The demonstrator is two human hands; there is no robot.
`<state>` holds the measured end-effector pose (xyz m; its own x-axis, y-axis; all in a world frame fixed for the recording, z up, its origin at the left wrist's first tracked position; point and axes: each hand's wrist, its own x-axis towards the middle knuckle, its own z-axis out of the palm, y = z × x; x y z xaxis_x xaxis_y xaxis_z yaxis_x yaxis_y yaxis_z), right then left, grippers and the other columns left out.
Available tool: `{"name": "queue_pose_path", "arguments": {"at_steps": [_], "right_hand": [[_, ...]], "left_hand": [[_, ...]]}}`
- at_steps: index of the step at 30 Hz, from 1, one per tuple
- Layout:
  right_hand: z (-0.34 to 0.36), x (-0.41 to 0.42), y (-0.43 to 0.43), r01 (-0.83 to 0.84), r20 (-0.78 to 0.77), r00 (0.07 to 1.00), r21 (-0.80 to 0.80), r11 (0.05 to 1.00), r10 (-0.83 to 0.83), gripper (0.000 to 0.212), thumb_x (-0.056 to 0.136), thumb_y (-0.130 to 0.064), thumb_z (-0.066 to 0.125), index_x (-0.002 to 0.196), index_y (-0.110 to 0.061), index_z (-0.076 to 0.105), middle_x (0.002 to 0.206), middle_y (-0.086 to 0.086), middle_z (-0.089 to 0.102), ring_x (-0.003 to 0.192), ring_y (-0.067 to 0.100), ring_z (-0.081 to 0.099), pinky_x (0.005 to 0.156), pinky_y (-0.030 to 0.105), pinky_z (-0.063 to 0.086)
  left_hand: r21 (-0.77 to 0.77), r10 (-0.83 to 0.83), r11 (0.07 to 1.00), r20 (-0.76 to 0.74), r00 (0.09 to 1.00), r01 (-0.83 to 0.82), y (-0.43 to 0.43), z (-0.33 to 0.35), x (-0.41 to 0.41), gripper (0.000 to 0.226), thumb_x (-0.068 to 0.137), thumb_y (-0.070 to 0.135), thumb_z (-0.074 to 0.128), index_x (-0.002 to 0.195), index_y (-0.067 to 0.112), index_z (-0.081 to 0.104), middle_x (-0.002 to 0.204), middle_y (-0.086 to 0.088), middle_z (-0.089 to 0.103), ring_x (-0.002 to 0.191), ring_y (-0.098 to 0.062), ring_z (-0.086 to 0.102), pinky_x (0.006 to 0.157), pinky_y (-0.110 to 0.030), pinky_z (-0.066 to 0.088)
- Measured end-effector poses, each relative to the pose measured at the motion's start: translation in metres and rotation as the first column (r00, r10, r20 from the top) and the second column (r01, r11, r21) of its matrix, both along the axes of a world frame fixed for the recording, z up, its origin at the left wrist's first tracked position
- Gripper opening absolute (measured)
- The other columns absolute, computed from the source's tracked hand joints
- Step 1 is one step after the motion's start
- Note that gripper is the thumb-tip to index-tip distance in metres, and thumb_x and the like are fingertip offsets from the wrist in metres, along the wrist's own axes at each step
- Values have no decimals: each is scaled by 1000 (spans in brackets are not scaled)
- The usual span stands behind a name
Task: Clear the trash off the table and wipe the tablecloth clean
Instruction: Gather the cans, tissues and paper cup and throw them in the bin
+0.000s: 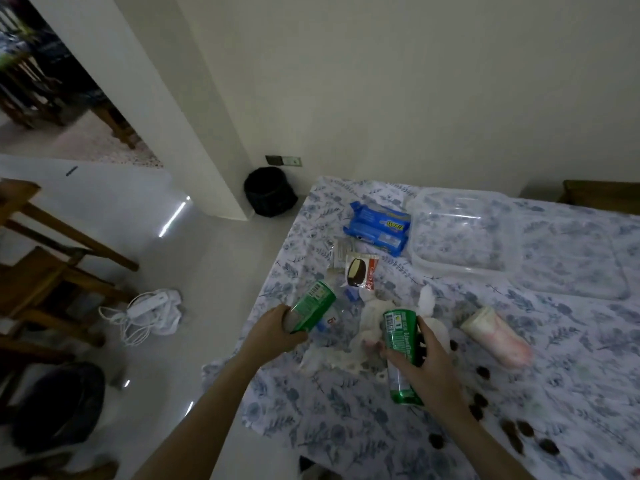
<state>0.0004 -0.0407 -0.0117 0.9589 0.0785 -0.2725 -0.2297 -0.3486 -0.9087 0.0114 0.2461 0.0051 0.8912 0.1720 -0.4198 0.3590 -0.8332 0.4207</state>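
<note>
Got my left hand [277, 328] wrapped around a green bottle [314, 304] near the table's left edge, and my right hand [426, 363] gripping a second green bottle [398, 342] right by the crumpled tissues [373, 315]. Blue cookie pack [379, 230], ice cream wrapper [360, 273] and clear tub [464, 232] sit further back on the flowery tablecloth [346, 410]. The black bin [270, 195] is on the floor past the corner.

From the tissues [372, 315] on the table [346, 410], the cookie pack [377, 233] lies at 12 o'clock, the box [464, 233] at 1 and the cup [491, 329] at 3. The bin [270, 195] is on the floor at 11.
</note>
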Motion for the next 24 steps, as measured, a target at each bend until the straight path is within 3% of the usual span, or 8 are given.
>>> {"name": "queue_pose_path", "arguments": {"at_steps": [6,8,11,13,16,20,24], "right_hand": [[-5,11,10,195,-37,980,-6,981,-195,70,78,-31,74,139,-26,40,118,-1,58,103,21,60,80,31,48],[-2,9,16,264,-32,964,-34,964,-265,70,80,-27,73,141,-25,38,117,-2,57,99,19,58,76,27,46],[3,-1,40,307,5,952,-73,949,-308,67,83,-24,71,140,-26,36,112,-5,54,91,13,55,71,17,42],[5,-7,61,316,3,948,-96,944,-317,63,82,-26,71,134,-32,36,106,-8,54,84,4,54,71,16,41],[1,-14,90,328,-27,942,-123,936,-334,71,80,-30,72,140,-29,34,112,-6,55,89,9,56,72,16,42],[-2,-19,114,358,-35,931,-129,925,-365,74,81,-28,72,143,-24,33,112,-8,54,87,-4,52,70,11,41],[-5,-23,115,402,-65,906,-177,898,-418,84,79,-37,72,147,-21,27,137,5,50,117,26,53,95,44,48]], "left_hand": [[-193,-143,974,-120,982,119,12,-18,25,74,66,40,83,124,17,44,122,-6,53,100,-17,55,71,-19,44],[-228,-177,962,-107,978,149,16,-27,32,84,67,41,83,133,17,37,130,-5,51,105,-16,52,73,-19,42],[-340,-164,933,-106,981,119,24,-37,45,106,67,40,82,149,17,19,148,-4,39,123,-20,48,92,-25,41],[-443,-182,892,-166,969,92,29,-40,52,111,66,37,83,151,18,15,151,-4,36,122,-19,49,94,-27,45],[-518,-231,853,-260,938,67,36,-41,56,126,52,49,82,152,24,10,154,0,31,126,-20,48,101,-37,48],[-438,-251,892,-271,929,113,30,-45,52,138,40,62,77,152,28,3,160,-1,19,142,-23,28,112,-42,36],[-187,-295,952,-346,890,243,13,-49,45,135,47,69,74,147,44,-14,160,-18,5,147,-38,7,116,-59,17]]}}
